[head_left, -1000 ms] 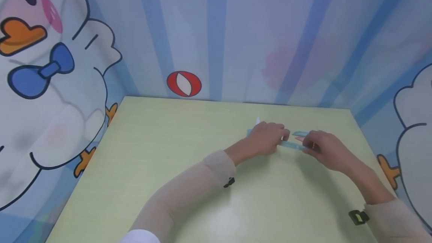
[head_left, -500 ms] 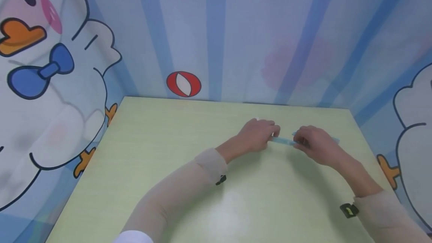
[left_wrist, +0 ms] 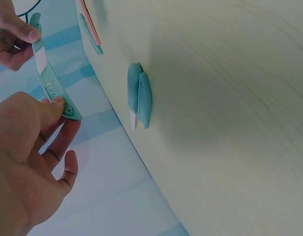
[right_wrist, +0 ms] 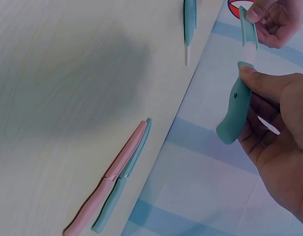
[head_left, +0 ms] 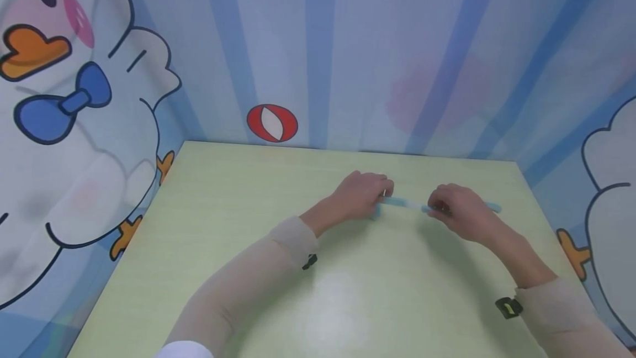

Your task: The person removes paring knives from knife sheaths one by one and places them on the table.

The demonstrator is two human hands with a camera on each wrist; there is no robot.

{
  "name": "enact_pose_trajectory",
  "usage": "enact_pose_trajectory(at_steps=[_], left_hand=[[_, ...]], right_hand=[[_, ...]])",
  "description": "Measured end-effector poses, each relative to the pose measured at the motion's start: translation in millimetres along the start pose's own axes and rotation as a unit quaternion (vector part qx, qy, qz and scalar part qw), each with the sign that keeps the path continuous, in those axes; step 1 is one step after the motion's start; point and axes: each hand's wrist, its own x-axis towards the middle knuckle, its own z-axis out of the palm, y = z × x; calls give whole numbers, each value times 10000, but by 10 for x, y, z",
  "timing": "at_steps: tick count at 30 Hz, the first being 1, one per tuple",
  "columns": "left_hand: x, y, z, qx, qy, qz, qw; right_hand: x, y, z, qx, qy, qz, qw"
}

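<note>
My left hand [head_left: 360,195] pinches a teal knife sheath [left_wrist: 55,91] with raised lettering between thumb and fingers. In my right hand [head_left: 462,211] is the teal handle [right_wrist: 235,108] of a small knife, the thumb pressed along it near the blade end. A short stretch of white blade [left_wrist: 41,60] shows between handle and sheath; the rest is inside the sheath. Under my left hand lies a teal two-part tool [left_wrist: 139,96] with a white tip. Close to my right hand, a pink knife [right_wrist: 107,182] and a teal knife [right_wrist: 112,201] lie side by side, blades covered.
The pale wood-grain table [head_left: 248,209] ends at a blue striped cloth backdrop [head_left: 343,54] just behind the hands. Printed duck figures [head_left: 99,181] flank it on the cloth. Dark straps hang at both sleeve cuffs.
The left hand has moved left with the sheath, widening the gap between the hands. White blade now shows between sheath and handle. The right hand has shifted slightly left.
</note>
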Motion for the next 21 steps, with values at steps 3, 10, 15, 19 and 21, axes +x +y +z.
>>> enact_pose_trajectory(at_steps=[3, 10, 15, 19, 21], left_hand=[[-32, -57, 6, -143, 30, -16, 9999], [-83, -123, -12, -400, 76, -141, 9991], [-127, -176, -29, -493, 167, -201, 9984], [-160, -222, -28, -644, 163, -305, 9973], [-174, -245, -22, -689, 155, -357, 9969]], right_hand=[[10, 1, 6, -20, 60, -11, 10000], [50, -45, 8, 64, 86, -97, 9999], [85, -71, 10, 54, 144, -150, 9998], [100, -75, 22, 35, 152, -154, 9998], [105, -78, 26, 32, 144, -144, 9998]])
